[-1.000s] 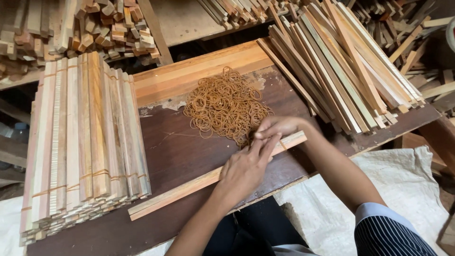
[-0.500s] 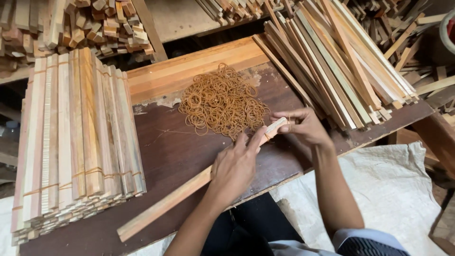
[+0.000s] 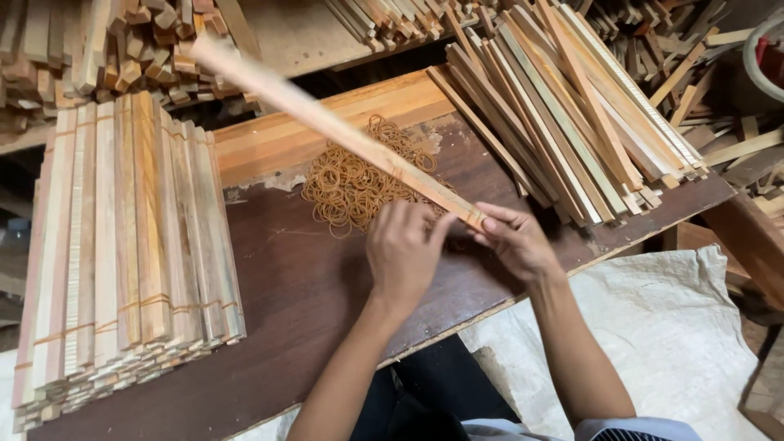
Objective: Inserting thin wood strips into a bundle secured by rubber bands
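Left hand [image 3: 404, 253] and right hand [image 3: 516, 241] both pinch near end of long pale wooden strip bundle [image 3: 327, 122], fingers closed around it; bundle angles up, away to left. Beneath it: heap of tan rubber bands [image 3: 351, 192] on dark brown wooden worktable [image 3: 302, 302]. Left: banded stack of wooden strips [image 3: 122, 245]. Right: loose pile of wooden slats [image 3: 572, 114].

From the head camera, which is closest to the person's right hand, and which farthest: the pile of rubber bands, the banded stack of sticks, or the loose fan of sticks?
Measured from the right hand:
1. Loose fan of sticks: just above the hand, on the bench's right side, its near ends close to the fingers.
2. Pile of rubber bands: mid-bench, left of the hand, partly behind the left hand.
3. Banded stack of sticks: far left.
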